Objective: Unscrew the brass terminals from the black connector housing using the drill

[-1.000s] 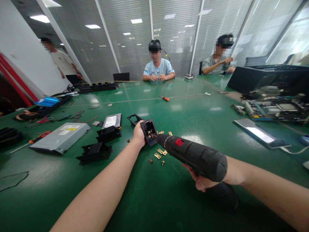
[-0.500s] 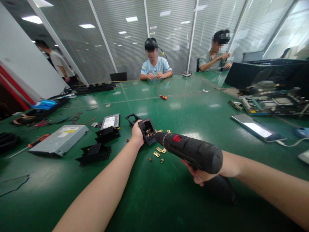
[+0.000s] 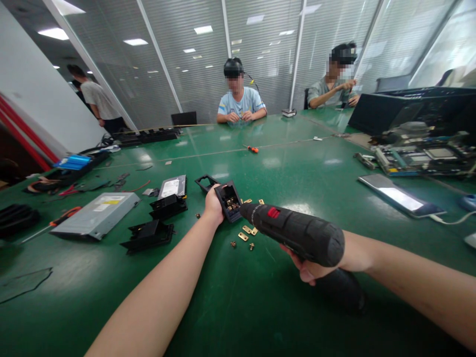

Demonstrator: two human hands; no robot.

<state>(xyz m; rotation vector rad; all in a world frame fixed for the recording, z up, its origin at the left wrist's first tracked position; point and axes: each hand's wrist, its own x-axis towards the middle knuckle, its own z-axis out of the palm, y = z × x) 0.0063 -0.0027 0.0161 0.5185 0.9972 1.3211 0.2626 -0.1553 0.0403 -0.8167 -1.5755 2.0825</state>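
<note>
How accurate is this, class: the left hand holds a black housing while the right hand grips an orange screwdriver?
Wrong tool: in the head view, the right hand grips a power drill. The left hand does hold the black housing.

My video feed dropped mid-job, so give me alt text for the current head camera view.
The right hand points a black power drill at the open side of a black housing held in the left hand. Brass-coloured plates and screws lie nearby on a green table, with a grey metal box to the left and a phone to the right.
</note>
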